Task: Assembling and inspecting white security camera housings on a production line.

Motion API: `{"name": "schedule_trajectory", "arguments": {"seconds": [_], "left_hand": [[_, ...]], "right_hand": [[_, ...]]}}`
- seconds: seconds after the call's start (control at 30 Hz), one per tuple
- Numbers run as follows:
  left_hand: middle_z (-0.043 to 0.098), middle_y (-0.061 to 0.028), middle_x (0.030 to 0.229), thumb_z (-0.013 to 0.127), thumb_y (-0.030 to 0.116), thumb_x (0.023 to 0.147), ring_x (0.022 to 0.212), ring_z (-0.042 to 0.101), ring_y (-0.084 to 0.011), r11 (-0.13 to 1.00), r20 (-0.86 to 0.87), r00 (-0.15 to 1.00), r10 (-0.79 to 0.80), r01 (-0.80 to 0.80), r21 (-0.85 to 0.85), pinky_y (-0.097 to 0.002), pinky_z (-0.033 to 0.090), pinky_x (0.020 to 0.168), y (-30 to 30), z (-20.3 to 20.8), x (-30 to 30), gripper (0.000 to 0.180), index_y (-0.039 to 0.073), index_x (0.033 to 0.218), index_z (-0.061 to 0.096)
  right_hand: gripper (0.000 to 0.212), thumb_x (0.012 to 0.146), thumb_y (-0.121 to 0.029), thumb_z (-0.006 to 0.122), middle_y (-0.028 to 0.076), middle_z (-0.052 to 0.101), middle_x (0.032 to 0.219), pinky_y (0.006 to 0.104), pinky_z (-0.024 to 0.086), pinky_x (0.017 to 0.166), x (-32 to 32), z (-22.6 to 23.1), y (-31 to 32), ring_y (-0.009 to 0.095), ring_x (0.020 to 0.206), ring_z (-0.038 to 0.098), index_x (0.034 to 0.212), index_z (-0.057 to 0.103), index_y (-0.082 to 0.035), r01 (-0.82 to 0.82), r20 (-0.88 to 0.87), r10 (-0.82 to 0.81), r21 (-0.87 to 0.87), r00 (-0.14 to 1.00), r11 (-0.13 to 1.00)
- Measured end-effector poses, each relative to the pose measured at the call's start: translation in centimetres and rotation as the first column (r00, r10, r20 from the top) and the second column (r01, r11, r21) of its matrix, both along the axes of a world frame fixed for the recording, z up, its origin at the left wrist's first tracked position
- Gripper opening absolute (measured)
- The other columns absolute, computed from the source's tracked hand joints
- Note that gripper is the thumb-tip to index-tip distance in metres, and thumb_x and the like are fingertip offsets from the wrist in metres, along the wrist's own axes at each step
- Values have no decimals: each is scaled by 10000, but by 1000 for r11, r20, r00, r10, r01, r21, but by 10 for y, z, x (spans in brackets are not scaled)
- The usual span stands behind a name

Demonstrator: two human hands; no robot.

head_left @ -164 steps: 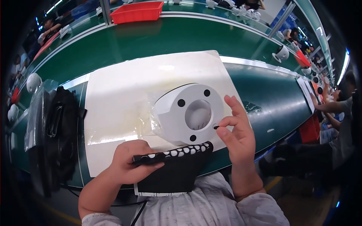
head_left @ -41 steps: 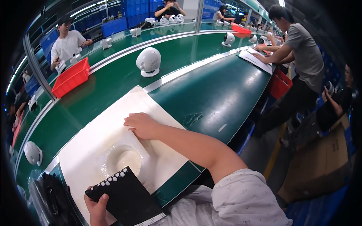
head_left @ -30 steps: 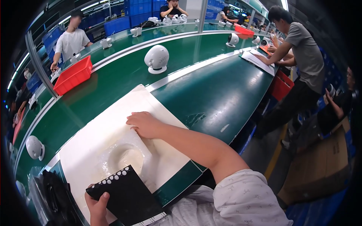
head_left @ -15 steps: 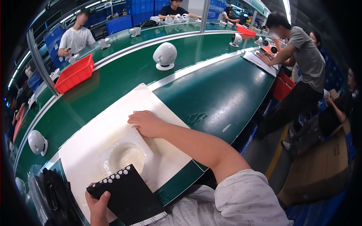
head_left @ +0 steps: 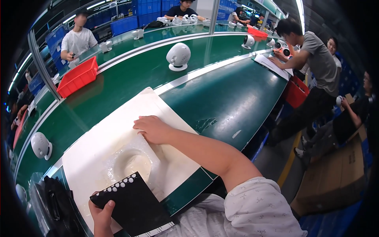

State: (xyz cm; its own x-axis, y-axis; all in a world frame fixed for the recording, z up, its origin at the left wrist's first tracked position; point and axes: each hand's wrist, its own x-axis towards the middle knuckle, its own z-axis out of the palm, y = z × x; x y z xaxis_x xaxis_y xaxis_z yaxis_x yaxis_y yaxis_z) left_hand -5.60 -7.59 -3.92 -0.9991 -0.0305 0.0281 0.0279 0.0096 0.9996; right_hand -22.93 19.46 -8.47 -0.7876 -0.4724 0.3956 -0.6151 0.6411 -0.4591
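Two bare hands frame the work: the left hand pinches the left corner of a black dotted sheet, thumb on top, a grip that seems chosen to leave most of the white dots along its far edge uncovered. The right hand lies at the far end of a pale ring-shaped holder, fingers bent over, perhaps to steady it; whether they grasp or only rest, I cannot tell. The holder sits on a white board, probably there as a protective mat over the green surface. Black plastic lies left of the board, apparently out of the way, and a white globe-shaped device stands upright beyond its far corner.
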Motion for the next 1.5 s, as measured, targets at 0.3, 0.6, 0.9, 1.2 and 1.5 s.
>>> {"name": "schedule_trajectory", "arguments": {"seconds": [0.3, 0.6, 0.9, 1.2, 1.5], "left_hand": [[536, -37, 782, 709, 157, 639, 717, 498, -101, 1000, -15, 1000, -16, 16, 14, -230, 404, 679, 1, -1, -2, 379, 7, 894, 473], [518, -67, 950, 729, 234, 627, 875, 502, -156, 997, 94, 993, -65, 68, -34, -290, 395, 803, -14, -8, -4, 586, 10, 1069, 415], [514, -64, 958, 735, 237, 622, 881, 500, -155, 995, 114, 990, -85, 90, -41, -292, 393, 806, -18, -10, -7, 607, 8, 1079, 408], [513, -59, 953, 734, 228, 622, 872, 497, -145, 995, 116, 990, -84, 89, -34, -279, 398, 791, -19, -12, -8, 605, 13, 1082, 404], [545, -33, 736, 716, 180, 631, 670, 498, -91, 1000, -21, 1000, -14, 15, 23, -216, 398, 629, -1, -2, -7, 350, 2, 836, 495]], "right_hand": [[199, 759, -112, 488, 45, 502, 1089, 394, 296, 910, -2, -3, -3, 269, 1122, 390, 951, 537, -101, 11, -34, -11, -6, 999, 1000], [237, 795, -133, 501, 78, 483, 1159, 373, 284, 938, -2, 2, -2, 255, 1148, 374, 1026, 534, -91, 12, 12, -13, 64, 1000, 998], [214, 770, -125, 485, 42, 478, 1139, 391, 274, 930, -8, -7, -5, 253, 1145, 372, 979, 531, -113, 1, 15, -1, 13, 1000, 1000], [226, 764, -126, 495, 43, 495, 1124, 386, 281, 928, -10, -10, -6, 253, 1136, 384, 987, 534, -115, 11, -16, -11, -4, 1000, 1000], [234, 765, -131, 495, 54, 484, 1151, 385, 279, 931, -9, -8, -7, 254, 1139, 382, 995, 536, -112, 11, 13, -11, 29, 1000, 1000]]}}
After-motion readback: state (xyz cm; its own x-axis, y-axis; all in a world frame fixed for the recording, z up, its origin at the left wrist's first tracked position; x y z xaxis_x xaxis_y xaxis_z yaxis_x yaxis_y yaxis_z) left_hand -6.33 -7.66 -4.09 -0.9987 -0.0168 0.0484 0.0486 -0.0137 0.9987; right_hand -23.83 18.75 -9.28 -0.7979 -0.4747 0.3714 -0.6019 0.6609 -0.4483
